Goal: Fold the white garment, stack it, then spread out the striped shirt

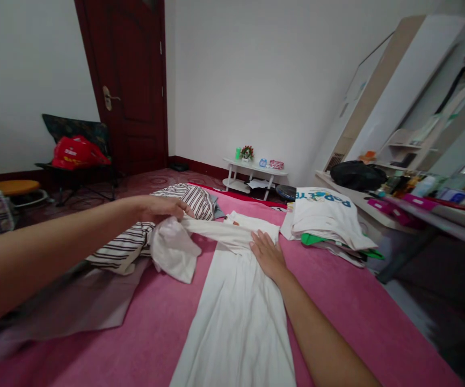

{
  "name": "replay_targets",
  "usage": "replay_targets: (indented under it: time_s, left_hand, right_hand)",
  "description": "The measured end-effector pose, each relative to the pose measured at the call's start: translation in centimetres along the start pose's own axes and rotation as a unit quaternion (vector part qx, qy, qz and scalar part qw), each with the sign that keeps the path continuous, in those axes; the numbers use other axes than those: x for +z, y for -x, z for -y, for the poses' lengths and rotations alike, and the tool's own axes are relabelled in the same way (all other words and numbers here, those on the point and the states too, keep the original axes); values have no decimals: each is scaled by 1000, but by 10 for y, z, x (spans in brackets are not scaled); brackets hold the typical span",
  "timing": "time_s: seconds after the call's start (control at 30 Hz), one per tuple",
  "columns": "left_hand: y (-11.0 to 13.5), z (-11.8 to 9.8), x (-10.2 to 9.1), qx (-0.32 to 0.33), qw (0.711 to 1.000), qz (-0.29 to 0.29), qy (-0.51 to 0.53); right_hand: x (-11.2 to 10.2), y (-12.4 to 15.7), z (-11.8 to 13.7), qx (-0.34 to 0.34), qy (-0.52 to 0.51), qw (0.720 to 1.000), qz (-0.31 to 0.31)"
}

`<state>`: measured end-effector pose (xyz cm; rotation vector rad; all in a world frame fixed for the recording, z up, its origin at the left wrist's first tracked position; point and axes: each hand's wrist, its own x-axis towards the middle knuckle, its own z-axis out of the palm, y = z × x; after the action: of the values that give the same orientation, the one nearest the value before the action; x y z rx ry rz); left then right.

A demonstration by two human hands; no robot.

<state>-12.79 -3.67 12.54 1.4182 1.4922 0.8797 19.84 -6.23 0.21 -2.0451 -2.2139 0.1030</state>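
**White dress (244,306) on a pink sheet (337,312)**

The dress runs off the bottom edge; its sleeve (212,229) partly covers the top. The left hand (162,208) grips the sleeve, fingertips hard to make out; the right hand (267,253) lies flat on the dress, fingers extended. Folded clothes (323,217) sit rightward; beyond stand a low table (252,166) and dark red door (139,80).
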Motion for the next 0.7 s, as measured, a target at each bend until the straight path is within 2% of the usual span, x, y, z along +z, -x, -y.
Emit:
replay_targets:
  time_s: [0.03, 0.1, 0.17, 0.27, 0.37, 0.47, 0.53, 0.6, 0.7]
  left_hand:
    - [0, 1, -9, -12, 997, 19, -74]
    - [-5, 4, -25, -26, 969, 65, -237]
    - [-11, 7, -40, 23, 929, 39, -367]
    - [-16, 8, -61, 74, 875, 2, -479]
    - [-17, 7, -80, 85, 848, -43, -521]
    - [-22, 12, -96, 82, 849, -95, -512]
    - [-27, 22, -105, 63, 857, -108, -500]
    - [-31, 36, -110, 59, 852, -122, -505]
    - [-31, 53, -111, 120, 822, -155, -535]
  right_hand:
    - [1, 0, 0, -2, 2, 1000, -5]
    - [3, -1, -1, -6, 3, 1000, -12]
    - [4, 0, -1, -6, 2, 1000, -14]
    - [3, 1, -1, -6, -2, 1000, -12]
    - [0, 2, 1, -4, -5, 1000, -8]
    - [-2, 3, 2, 1, -6, 1000, -3]
    - [-2, 3, 2, 1, -4, 1000, -6]
    - [-1, 3, 2, 0, -2, 1000, -12]
    - [2, 3, 1, -2, -2, 1000, -19]
